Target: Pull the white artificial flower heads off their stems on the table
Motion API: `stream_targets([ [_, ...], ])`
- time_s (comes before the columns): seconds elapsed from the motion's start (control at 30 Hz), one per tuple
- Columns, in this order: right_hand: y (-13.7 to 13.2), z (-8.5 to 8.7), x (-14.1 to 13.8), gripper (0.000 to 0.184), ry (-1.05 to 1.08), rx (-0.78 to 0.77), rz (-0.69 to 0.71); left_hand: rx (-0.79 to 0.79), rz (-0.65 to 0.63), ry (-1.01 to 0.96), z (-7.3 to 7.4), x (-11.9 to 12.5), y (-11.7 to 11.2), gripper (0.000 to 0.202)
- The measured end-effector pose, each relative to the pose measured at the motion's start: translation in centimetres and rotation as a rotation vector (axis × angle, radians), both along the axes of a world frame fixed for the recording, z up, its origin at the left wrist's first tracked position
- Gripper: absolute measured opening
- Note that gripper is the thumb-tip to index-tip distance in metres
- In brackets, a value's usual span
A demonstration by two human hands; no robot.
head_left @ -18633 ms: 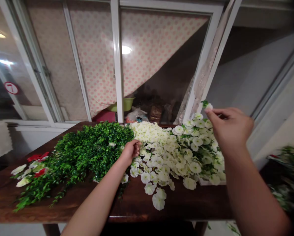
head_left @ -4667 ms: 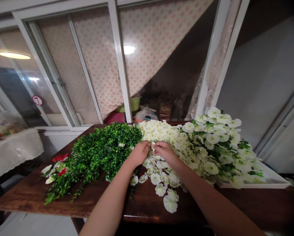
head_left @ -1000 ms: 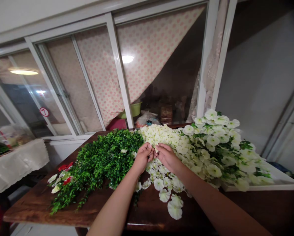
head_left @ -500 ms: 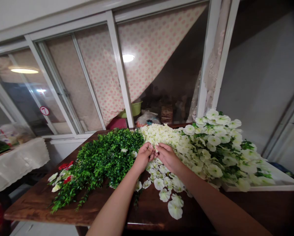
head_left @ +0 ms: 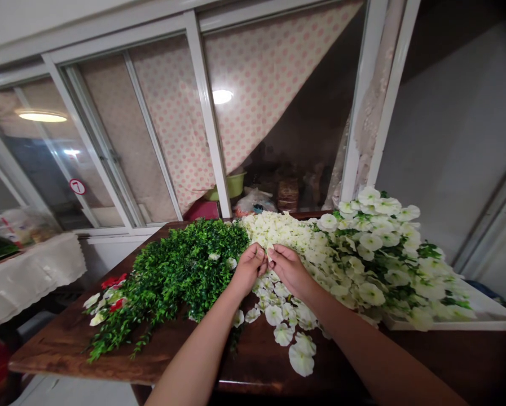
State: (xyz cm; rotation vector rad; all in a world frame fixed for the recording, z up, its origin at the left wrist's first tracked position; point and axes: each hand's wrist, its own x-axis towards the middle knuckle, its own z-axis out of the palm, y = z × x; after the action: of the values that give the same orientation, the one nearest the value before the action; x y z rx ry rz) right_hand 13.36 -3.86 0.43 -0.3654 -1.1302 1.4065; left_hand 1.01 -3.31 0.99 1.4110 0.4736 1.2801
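My left hand (head_left: 250, 265) and my right hand (head_left: 289, 268) are close together over the middle of the table, each with its fingers pinched. A small pale flower piece (head_left: 268, 256) shows at my right fingertips, mostly hidden by them. What my left fingertips pinch is too small to make out. Beneath and behind the hands lie loose white artificial flower heads (head_left: 283, 334), spread toward the table's front. A heap of small cream blossoms (head_left: 273, 225) is just beyond my fingers. Left of them lies a big pile of green artificial leaf sprigs (head_left: 185, 265).
White flowers on green stems (head_left: 379, 242) are piled at the right, partly over a white tray (head_left: 481, 321). Red and white flowers (head_left: 113, 293) lie at the left of the dark wooden table (head_left: 62, 355). A sliding window (head_left: 202, 113) stands behind; a cloth-covered table (head_left: 36, 276) is at far left.
The fingertips have shifted slightly, and the pale piece at my right fingers shows less than before. The view has moved a little; the piles look the same.
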Motion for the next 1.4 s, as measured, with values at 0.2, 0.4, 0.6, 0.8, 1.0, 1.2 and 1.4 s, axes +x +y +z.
stream_targets([
  [0.2, -0.3, 0.0, -0.3, 0.023, 0.031, -0.018, -0.042, 0.0, 0.016, 0.006, 0.0, 0.1, -0.1, 0.04],
  [0.4, -0.5, 0.0, -0.6, 0.026, 0.053, -0.031, -0.053, -0.011, 0.03, 0.014, 0.4, 0.2, -0.4, 0.042],
  [0.6, -0.5, -0.1, -0.6, 0.023, 0.047, -0.03, -0.059, -0.017, 0.026, 0.036, 0.3, 0.1, -0.4, 0.043],
  [0.8, -0.6, 0.1, -0.4, 0.024, 0.0, -0.013, -0.045, -0.033, 0.02, 0.026, 0.4, 0.2, -0.4, 0.044],
  [1.0, -0.5, 0.0, 0.0, 0.023, -0.029, 0.001, -0.008, 0.006, -0.002, 0.097, 0.2, -0.4, 0.0, 0.043],
  [1.2, 0.3, -0.2, 0.6, 0.018, -0.086, 0.015, 0.027, 0.033, -0.068, 0.163, 0.7, -1.1, 0.2, 0.039],
  [1.4, 0.3, 0.5, 1.0, 0.016, -0.058, -0.037, 0.011, -0.063, -0.1, 0.116, 1.3, -1.0, -0.1, 0.034],
])
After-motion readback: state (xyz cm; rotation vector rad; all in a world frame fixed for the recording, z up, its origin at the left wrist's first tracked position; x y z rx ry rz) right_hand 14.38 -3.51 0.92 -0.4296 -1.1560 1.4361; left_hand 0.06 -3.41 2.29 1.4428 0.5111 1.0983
